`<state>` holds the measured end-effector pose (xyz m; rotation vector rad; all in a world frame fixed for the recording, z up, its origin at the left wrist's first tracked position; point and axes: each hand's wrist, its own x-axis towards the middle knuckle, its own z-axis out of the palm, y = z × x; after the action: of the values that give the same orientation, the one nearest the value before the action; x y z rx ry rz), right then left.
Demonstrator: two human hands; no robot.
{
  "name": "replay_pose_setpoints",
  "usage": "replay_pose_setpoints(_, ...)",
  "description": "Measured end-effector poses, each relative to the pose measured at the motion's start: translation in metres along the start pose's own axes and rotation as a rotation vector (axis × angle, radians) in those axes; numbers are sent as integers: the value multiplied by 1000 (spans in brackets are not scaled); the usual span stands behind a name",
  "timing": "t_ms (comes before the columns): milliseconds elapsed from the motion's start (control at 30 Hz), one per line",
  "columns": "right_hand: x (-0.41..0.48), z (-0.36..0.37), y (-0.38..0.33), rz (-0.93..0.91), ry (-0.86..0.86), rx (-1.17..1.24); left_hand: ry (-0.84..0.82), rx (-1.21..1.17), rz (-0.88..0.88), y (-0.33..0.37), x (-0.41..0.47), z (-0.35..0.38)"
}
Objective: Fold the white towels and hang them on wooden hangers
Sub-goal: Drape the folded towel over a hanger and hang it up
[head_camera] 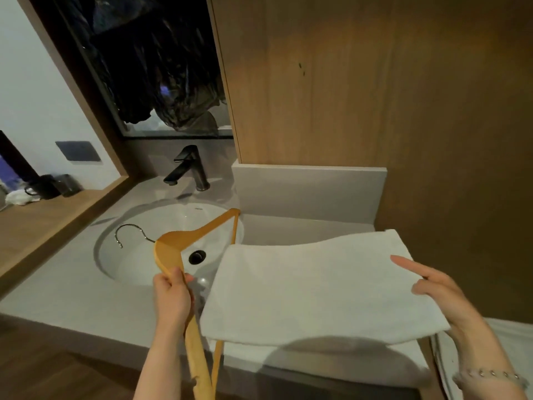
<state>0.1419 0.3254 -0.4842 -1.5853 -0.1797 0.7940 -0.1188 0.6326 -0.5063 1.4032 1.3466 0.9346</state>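
Head view: the left hand (pixel 173 295) has its grip curled round the wooden hanger (pixel 173 241) over the sink (pixel 129 267). The right hand (pixel 441 293) holds the folded white towel (pixel 311 290) by its right edge, fingers on top and thumb hidden. The towel lies across the hanger's bar, above the surface (pixel 72 284).

— Where's the towel?
— I see the white towel (pixel 317 290), folded flat, held level on the right; its left edge seems to overlap the wooden hanger (pixel 170 241).
— And the hanger?
— Left, lying nearly flat, metal hook pointing far-left.
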Motion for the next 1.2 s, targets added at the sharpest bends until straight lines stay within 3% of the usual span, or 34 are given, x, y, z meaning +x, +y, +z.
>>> replay_pose_setpoints(133, 6, -16, 38, 130, 52, -94, 7, -59, -13, 4, -8, 6)
replay_pose_setpoints(333, 15, -9, 41, 160, 167, -356, -31, -127, -27, 9, -12, 1)
replay_pose_setpoints(467, 9, 41, 3, -118, 463, -622, -97, -199, 5, 29, -24, 6)
replay_pose_setpoints(533, -7, 98, -25, -279, 273, -451, -150, -260, -15, 45, -32, 11)
replay_pose_setpoints(600, -24, 158, -47, -330, -58, -324, -203, -372, -76, 61, -39, 18)
replay_pose_setpoints(700, -49, 222, -64, -341, -430, -578, -312, -603, -159, 85, -49, 28)
replay_pose_setpoints(800, -65, 242, -71, -415, -399, -725, -477, -709, -94, 101, -50, 30)
replay_pose_setpoints(900, -70, 228, -84, -494, -327, -652, -592, -606, 93, 108, -47, 33)
replay_pose_setpoints(1000, -64, 200, -106, -462, -313, -554, -668, -455, 303, 122, -43, 46)
replay_pose_setpoints(1067, -63, 178, -123, -437, -334, -441, -627, -386, 425, 133, -39, 59)
replay_pose_setpoints(1200, -72, 138, -146, -470, -345, -313, -366, -257, 556, 155, -17, 87)
